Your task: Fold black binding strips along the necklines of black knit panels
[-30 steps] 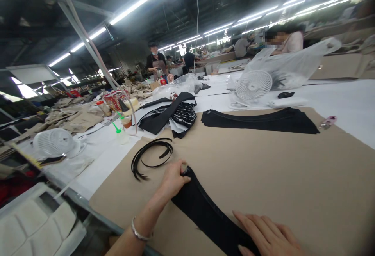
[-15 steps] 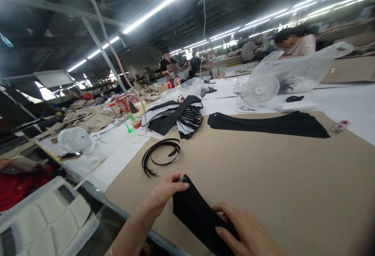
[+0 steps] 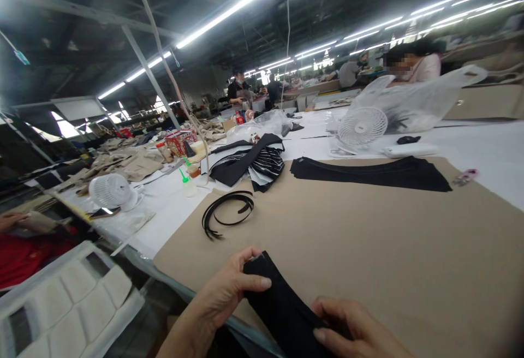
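Observation:
A curved piece of black fabric (image 3: 282, 306) lies on the brown paper sheet (image 3: 368, 238) at the near edge of the table. My left hand (image 3: 229, 290) pinches the fabric's far end between thumb and fingers. My right hand (image 3: 356, 330) is closed on the same piece lower down, near the frame's bottom edge. A loop of thin black strips (image 3: 227, 213) lies on the paper just beyond my left hand.
A stack of black cut pieces (image 3: 372, 172) lies further back on the paper. Striped and black fabric (image 3: 249, 164), two small white fans (image 3: 360, 126) (image 3: 110, 191), a glue bottle (image 3: 187, 183) and a clear plastic bag (image 3: 409, 101) sit on the white table. Other people work behind and at left.
My right hand went from lying flat on the fabric to gripping it. Both hands and the piece have drawn closer to the table's near edge.

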The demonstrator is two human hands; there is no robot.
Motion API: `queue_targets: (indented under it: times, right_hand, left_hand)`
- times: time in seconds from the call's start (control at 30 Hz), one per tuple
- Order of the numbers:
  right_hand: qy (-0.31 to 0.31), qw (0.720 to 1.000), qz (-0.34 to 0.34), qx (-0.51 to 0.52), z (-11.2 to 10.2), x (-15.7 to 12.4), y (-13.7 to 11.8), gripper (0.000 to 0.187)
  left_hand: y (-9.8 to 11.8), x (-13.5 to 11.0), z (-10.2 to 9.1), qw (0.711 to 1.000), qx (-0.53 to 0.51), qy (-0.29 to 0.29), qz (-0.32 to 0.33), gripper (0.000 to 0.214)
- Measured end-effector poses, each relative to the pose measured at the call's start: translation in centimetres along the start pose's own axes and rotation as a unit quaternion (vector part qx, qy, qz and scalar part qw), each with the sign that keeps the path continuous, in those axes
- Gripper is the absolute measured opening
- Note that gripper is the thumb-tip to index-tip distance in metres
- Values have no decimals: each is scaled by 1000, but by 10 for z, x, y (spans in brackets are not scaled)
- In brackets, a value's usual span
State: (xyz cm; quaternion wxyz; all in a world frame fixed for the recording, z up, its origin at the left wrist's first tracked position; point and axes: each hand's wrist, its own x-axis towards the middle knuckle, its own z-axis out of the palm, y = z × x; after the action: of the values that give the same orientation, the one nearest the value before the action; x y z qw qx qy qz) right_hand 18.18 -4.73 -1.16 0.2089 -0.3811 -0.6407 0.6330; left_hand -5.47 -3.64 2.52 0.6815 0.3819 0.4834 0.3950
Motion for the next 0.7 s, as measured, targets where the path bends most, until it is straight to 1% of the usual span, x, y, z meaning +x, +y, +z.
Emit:
queue_targets:
  times: [0.1, 0.13, 0.17, 0.2, 0.3, 0.4, 0.47, 0.53, 0.6, 0.67, 0.7]
  right_hand:
    - [-24, 998, 6, 60, 3, -2, -5, 35]
    - [-24, 997, 4, 72, 4, -3, -6, 34]
    - [-21, 997, 3, 78, 5, -5, -6, 32]
    - [-16, 997, 3, 79, 6, -6, -6, 31]
    - [8, 998, 2, 69, 7, -11, -5, 27]
    - [36, 998, -8, 54, 6, -13, -3, 30]
    - [54, 997, -12, 51, 4, -14, -4, 32]
    - [69, 996, -17, 54, 3, -14, -4, 32]
    - [77, 995, -23, 55, 2, -14, -3, 31]
    - [71, 995, -32, 55, 3, -13, -2, 30]
    - [66, 996, -38, 53, 4, -12, -1, 29]
  left_hand:
    - [-7, -9, 7, 998, -61, 4, -18, 70]
    - [-10, -11, 8, 997, -76, 9, -24, 76]
    - [-14, -14, 10, 996, -85, 12, -30, 78]
    - [-18, -16, 10, 995, -90, 9, -36, 75]
    - [-31, -21, 7, 994, -98, -8, -50, 59]
    - [-41, -23, -3, 985, -165, 6, -58, 54]
    - [-47, -23, -12, 971, -238, 13, -31, 52]
    - [-55, -25, -17, 954, -299, 4, 1, 45]
    - [-66, -29, -13, 945, -326, -26, -4, 40]
    - [-78, -35, 2, 942, -325, -68, -39, 47]
    - [-83, -37, 12, 942, -325, -78, -45, 52]
